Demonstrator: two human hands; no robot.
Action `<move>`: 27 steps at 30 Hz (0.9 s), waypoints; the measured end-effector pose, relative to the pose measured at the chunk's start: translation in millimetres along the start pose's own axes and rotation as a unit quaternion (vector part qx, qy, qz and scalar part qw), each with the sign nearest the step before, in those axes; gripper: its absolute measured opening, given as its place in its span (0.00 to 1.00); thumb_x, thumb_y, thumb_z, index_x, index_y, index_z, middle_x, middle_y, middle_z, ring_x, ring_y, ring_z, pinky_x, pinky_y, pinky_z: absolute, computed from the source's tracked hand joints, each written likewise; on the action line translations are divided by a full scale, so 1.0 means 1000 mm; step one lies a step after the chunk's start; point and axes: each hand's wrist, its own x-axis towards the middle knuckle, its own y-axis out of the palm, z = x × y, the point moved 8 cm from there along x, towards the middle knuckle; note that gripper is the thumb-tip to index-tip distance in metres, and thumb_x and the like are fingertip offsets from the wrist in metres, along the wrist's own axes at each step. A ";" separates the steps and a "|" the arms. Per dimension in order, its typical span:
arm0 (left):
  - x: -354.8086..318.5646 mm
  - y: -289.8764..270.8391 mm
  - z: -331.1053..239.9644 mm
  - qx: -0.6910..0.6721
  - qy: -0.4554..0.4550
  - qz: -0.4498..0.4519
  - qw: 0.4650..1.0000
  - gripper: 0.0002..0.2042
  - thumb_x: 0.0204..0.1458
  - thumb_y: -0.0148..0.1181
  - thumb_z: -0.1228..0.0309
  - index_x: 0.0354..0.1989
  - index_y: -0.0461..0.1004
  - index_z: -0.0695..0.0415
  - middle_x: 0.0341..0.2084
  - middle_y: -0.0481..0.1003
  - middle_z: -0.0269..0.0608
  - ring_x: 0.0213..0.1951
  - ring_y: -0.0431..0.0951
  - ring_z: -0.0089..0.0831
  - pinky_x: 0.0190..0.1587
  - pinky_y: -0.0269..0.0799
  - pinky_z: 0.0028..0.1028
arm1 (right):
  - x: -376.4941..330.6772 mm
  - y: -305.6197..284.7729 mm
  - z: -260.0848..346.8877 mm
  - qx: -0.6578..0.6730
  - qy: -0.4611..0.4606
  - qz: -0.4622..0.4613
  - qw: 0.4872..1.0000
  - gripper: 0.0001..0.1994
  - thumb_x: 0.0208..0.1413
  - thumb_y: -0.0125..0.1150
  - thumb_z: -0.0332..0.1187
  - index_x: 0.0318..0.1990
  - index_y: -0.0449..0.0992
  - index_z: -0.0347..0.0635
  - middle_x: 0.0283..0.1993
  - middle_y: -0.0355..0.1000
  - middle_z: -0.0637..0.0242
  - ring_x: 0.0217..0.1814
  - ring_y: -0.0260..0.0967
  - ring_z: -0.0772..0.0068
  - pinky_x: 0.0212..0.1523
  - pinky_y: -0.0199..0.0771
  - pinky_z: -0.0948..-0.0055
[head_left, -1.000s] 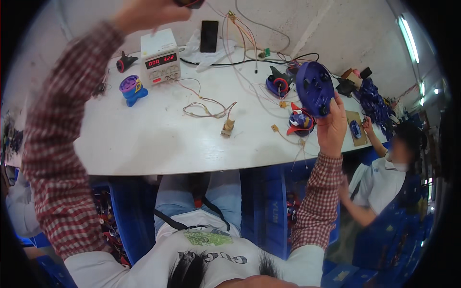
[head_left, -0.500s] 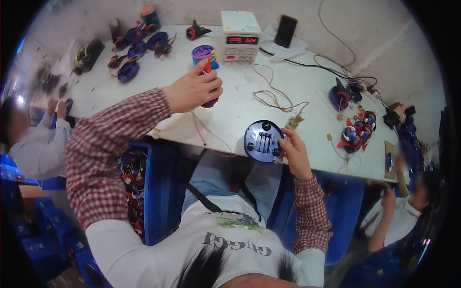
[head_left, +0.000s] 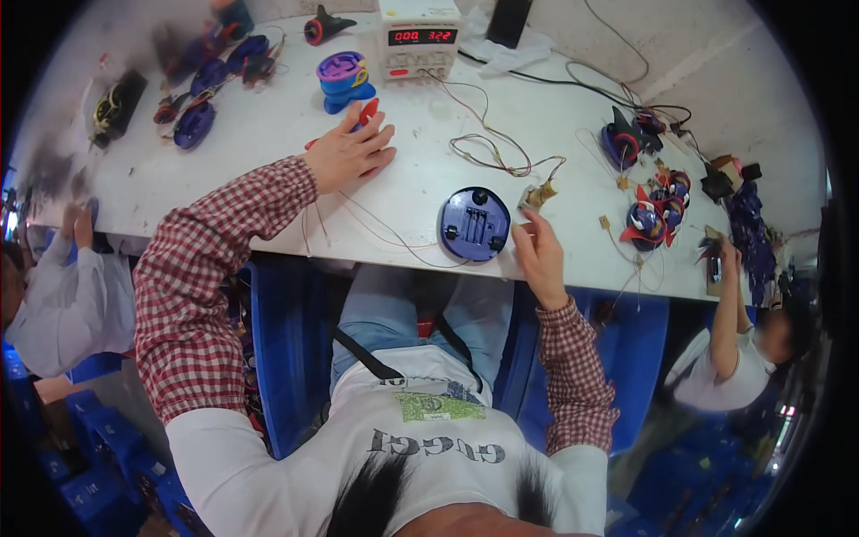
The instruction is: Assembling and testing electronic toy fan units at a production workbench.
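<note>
My left hand (head_left: 351,157) lies palm down over a red-and-blue toy part (head_left: 369,111) on the white table. Its fingers curve over the part, red tips poke out on two sides, and most of it is hidden under my palm. Thin wires (head_left: 385,234) trail from beneath that hand toward the table's front edge. A round purple-blue base (head_left: 475,228), with a battery compartment and black wheels, rests on the table between my hands. Just to its right is my right hand (head_left: 540,255), fingers apart and holding nothing, close to a small yellowish connector (head_left: 540,194) on a cable.
A white power supply (head_left: 419,45) with a red display stands at the back, beside a blue-and-purple toy piece (head_left: 344,80). Toy parts with red fins (head_left: 658,215) cluster at right, more shells (head_left: 194,125) at left. Co-workers sit on both sides; blue bins (head_left: 291,358) stand below the table.
My right hand has let go of the round base, now on the table. My left hand has shifted left and lowered the red-and-blue part to the table. The view has tilted slightly.
</note>
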 end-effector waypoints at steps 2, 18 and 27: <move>0.004 -0.015 0.001 -0.021 -0.005 -0.043 0.999 0.11 0.52 0.53 0.68 0.44 0.69 0.53 0.48 0.64 0.44 0.54 0.62 0.39 0.63 0.48 0.51 | -0.007 -0.022 -0.004 -0.003 -0.030 -0.068 0.997 0.20 0.55 0.59 0.30 0.54 0.66 0.35 0.38 0.67 0.64 0.32 0.62 0.76 0.33 0.67 0.81; 0.066 0.016 -0.079 -0.472 -0.338 0.078 0.811 0.13 0.54 0.51 0.66 0.43 0.69 0.60 0.35 0.76 0.49 0.33 0.78 0.44 0.34 0.72 0.37 | 0.035 -0.011 0.057 0.150 0.045 0.041 0.987 0.12 0.51 0.65 0.28 0.41 0.74 0.34 0.36 0.70 0.64 0.34 0.65 0.75 0.34 0.68 0.79; 0.059 0.010 -0.079 -0.455 -0.381 -0.018 0.805 0.11 0.54 0.50 0.69 0.43 0.69 0.58 0.20 0.76 0.46 0.23 0.77 0.45 0.26 0.70 0.36 | 0.006 0.028 0.084 -0.059 -0.240 0.039 0.968 0.12 0.48 0.65 0.24 0.40 0.73 0.35 0.39 0.68 0.62 0.34 0.67 0.70 0.31 0.68 0.78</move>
